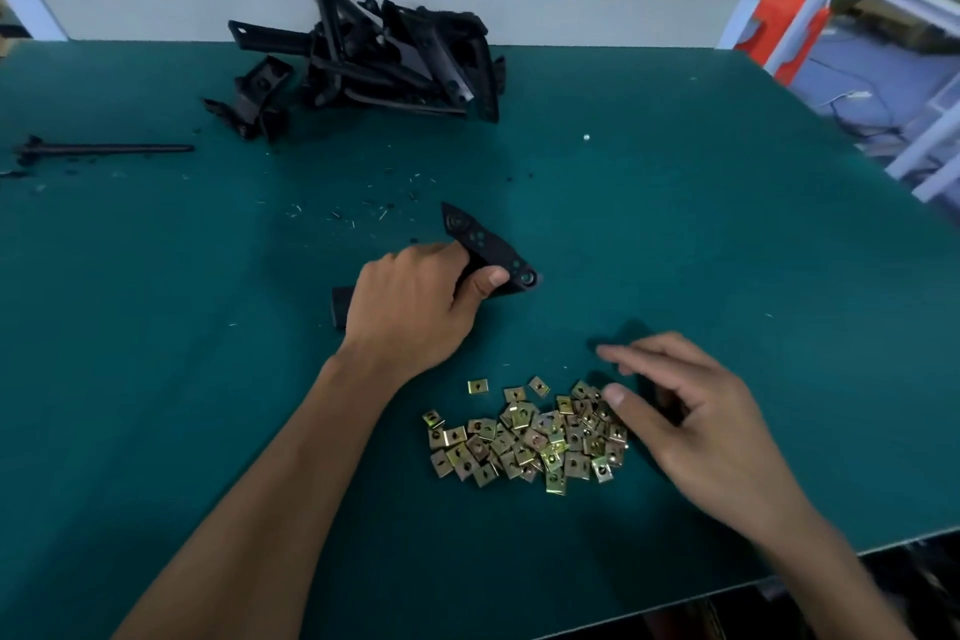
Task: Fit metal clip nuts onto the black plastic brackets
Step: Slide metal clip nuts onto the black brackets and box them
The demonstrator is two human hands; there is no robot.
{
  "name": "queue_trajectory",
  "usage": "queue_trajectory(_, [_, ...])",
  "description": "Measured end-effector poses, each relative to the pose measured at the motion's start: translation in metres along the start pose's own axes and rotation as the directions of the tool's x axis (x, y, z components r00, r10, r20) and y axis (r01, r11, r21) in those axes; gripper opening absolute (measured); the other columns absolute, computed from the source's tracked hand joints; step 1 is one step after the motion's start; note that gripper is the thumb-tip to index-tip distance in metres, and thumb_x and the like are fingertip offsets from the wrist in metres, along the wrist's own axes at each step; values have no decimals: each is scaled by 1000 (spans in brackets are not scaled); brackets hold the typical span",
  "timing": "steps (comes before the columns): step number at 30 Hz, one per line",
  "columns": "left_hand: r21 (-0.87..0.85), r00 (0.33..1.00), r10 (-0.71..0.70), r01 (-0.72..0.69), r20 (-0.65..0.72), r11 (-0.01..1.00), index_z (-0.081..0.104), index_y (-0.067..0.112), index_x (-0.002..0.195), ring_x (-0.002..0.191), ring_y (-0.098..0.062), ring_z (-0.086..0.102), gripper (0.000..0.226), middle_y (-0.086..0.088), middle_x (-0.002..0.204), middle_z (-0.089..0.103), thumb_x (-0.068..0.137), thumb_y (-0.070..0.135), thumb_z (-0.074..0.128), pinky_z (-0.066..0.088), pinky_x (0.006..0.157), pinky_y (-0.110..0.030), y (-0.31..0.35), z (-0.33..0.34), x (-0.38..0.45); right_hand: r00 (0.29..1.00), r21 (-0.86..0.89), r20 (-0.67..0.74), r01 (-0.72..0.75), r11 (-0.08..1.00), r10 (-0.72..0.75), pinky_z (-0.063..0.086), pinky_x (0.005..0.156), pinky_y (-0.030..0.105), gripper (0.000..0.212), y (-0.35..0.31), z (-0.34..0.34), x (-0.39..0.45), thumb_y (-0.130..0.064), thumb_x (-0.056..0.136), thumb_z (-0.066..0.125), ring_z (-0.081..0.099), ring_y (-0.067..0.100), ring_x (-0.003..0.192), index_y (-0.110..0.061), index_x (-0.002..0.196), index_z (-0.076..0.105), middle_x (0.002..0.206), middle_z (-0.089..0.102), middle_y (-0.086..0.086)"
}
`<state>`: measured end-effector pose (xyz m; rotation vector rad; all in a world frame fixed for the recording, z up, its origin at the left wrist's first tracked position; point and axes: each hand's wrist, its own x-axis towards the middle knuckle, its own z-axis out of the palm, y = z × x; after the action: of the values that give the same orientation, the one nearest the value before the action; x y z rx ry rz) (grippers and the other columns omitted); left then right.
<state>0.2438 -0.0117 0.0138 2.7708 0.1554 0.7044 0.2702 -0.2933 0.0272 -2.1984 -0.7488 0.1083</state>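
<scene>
My left hand (415, 307) grips a black plastic bracket (493, 250) at the middle of the green table; its holed end sticks out to the right past my thumb and its other end shows left of my wrist. A heap of several brass-coloured metal clip nuts (530, 437) lies near the front edge. My right hand (685, 411) hovers over the heap's right side with fingers spread and relaxed, the thumb tip at the nuts. It is blurred, and I see nothing held in it.
A pile of black brackets (395, 52) sits at the back of the table (156, 327), with a loose bracket part (254, 99) beside it. A long black rod (104, 150) lies far left. Small shavings scatter mid-table. White shelving (883, 16) stands at right.
</scene>
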Motion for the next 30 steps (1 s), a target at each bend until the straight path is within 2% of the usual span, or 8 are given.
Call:
queue_trajectory(2, [-32, 1000, 8, -8, 1, 999, 46, 19, 76, 61, -35, 56, 59, -1, 69, 54, 97, 69, 24, 28, 54, -32, 1, -1, -1, 999, -68, -40, -3, 998, 0, 47, 70, 24, 25, -10, 9, 0, -39, 87, 72, 62, 15, 86, -28, 108, 79, 101, 62, -16])
queue_trajectory(5, [-68, 1000, 14, -14, -7, 998, 38, 22, 73, 55, -33, 51, 52, 4, 66, 42, 97, 67, 29, 25, 52, -32, 2, -2, -1, 998, -69, -50, -45, 997, 42, 51, 67, 31, 5, -18, 16, 2, -29, 84, 79, 63, 12, 84, -30, 89, 79, 95, 63, -15])
queue_trajectory(8, [-79, 1000, 9, -9, 0, 997, 36, 22, 72, 53, -29, 43, 53, 4, 65, 42, 97, 68, 25, 25, 51, -32, 1, -2, -2, 998, -25, -16, -61, 998, 60, 50, 67, 27, 12, -20, 16, 5, -18, 84, 80, 64, 12, 83, -30, 83, 78, 92, 64, -14])
queue_trajectory(13, [-62, 1000, 0, 1, 12, 998, 37, 23, 73, 53, -26, 36, 50, 5, 65, 40, 98, 66, 28, 22, 50, -31, 1, -2, -1, 997, -119, 42, -67, 991, 72, 51, 71, 34, 9, -29, 15, 12, -28, 81, 81, 62, 4, 86, -32, 82, 73, 91, 63, -19])
queue_trajectory(18, [-50, 1000, 0, 1, 27, 999, 38, 22, 72, 52, -29, 40, 54, 4, 63, 39, 97, 68, 24, 25, 50, -32, 1, -1, 0, 970, -220, 240, 31, 975, 23, 43, 81, 26, 19, -38, 8, 24, -24, 83, 79, 50, 0, 99, -33, 81, 62, 89, 58, -21])
queue_trajectory(21, [-71, 1000, 13, -12, 20, 997, 37, 22, 71, 54, -35, 49, 54, 3, 63, 41, 97, 67, 24, 27, 50, -33, 1, -2, 0, 965, -147, 253, 102, 984, -62, 43, 85, 26, 21, -42, 10, 28, -15, 78, 83, 55, 6, 99, -27, 77, 65, 87, 64, -18])
queue_trajectory(26, [-104, 1000, 26, -26, 0, 994, 36, 24, 72, 57, -38, 55, 49, -6, 65, 56, 98, 65, 28, 28, 51, -33, 1, -3, 0, 973, 32, 225, 47, 998, -53, 54, 77, 33, 24, -40, 15, 31, -14, 78, 84, 69, 13, 87, -31, 74, 68, 86, 71, -11])
queue_trajectory(30, [-109, 1000, 5, -5, -2, 994, 27, 29, 69, 56, -37, 53, 47, 5, 63, 37, 98, 65, 29, 27, 50, -33, 1, -3, 1, 982, 218, 186, 6, 976, -47, 55, 82, 28, 22, -35, 13, 50, -11, 83, 78, 69, 16, 86, -29, 94, 71, 86, 73, -5])
